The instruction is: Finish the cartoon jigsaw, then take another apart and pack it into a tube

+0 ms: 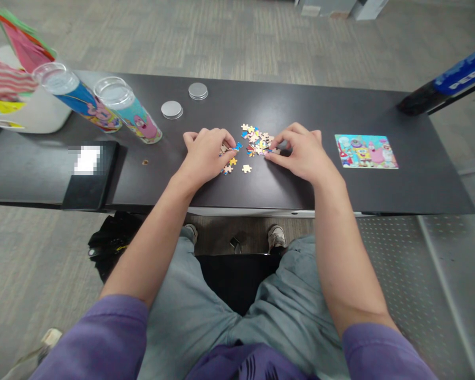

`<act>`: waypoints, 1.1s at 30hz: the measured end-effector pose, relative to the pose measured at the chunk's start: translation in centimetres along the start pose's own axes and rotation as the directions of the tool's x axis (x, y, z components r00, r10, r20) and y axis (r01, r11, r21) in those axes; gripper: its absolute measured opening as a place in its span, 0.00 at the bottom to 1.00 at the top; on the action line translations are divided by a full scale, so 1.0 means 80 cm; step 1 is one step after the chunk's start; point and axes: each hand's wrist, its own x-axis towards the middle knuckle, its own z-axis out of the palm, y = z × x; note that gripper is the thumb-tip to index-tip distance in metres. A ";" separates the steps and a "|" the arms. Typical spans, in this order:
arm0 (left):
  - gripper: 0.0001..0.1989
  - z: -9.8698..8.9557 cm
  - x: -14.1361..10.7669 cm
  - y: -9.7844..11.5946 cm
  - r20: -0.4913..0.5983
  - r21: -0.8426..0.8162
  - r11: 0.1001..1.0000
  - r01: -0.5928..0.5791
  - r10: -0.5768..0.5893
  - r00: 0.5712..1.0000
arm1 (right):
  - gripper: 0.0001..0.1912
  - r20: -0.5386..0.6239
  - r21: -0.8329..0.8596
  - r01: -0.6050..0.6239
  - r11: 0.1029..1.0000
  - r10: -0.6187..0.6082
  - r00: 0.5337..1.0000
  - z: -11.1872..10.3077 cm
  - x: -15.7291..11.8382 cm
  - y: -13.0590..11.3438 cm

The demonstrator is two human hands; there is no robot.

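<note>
A loose heap of small jigsaw puzzle pieces [257,141] lies on the dark table between my two hands. My left hand [209,155] is on the left side of the heap, thumb and fingers pinched at a blue puzzle piece [238,147]. Several more pieces lie partly hidden under its fingers. At the heap's right edge is my right hand [301,150], its thumb and forefinger closed on a puzzle piece, mostly covered by the fingertips. One pale piece [246,169] lies apart, nearer to me. A colourful cartoon picture card [366,151] lies flat to the right of my right hand.
Two clear-topped cartoon tubes [144,122] stand at the left, beside a white basket [49,113] of colourful things. Two round silver lids [171,109] lie behind my left hand. A black flat case [91,182] is at the front left, a blue Pepsi cylinder [459,74] at the far right.
</note>
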 end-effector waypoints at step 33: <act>0.15 0.014 -0.014 0.040 0.018 0.045 0.983 -0.175 0.175 0.984 | 0.06 0.098 0.001 0.066 0.998 -0.065 0.993 0.003 0.004 0.003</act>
